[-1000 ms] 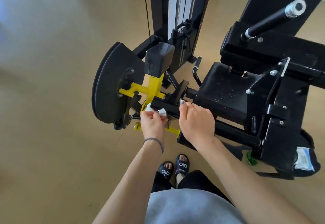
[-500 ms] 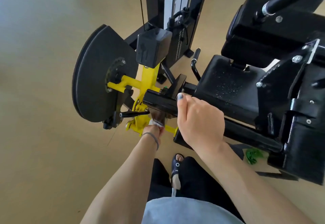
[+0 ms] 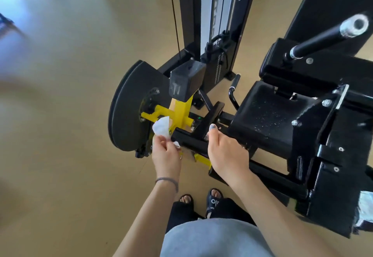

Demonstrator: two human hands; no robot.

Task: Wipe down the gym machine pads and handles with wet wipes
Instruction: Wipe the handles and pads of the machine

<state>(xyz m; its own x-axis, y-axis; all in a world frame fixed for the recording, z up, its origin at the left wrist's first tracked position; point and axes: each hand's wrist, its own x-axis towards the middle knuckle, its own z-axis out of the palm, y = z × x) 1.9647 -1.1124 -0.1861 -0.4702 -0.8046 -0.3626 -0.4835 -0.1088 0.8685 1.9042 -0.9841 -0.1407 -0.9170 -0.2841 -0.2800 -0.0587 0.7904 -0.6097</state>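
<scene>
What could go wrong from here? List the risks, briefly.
1. The left hand pinches the wet wipe right beside the yellow lever and the black disc; if the mechanism swings, fingers could get caught.
2. The right hand holds the black bar; dampness there may loosen its grip.
3. The seat pad shows white specks and may get skipped.

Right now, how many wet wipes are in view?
1. The white wet wipe is held in the left hand, against the yellow bracket beside the black bar that the right hand grips. Others may be hidden.
</scene>
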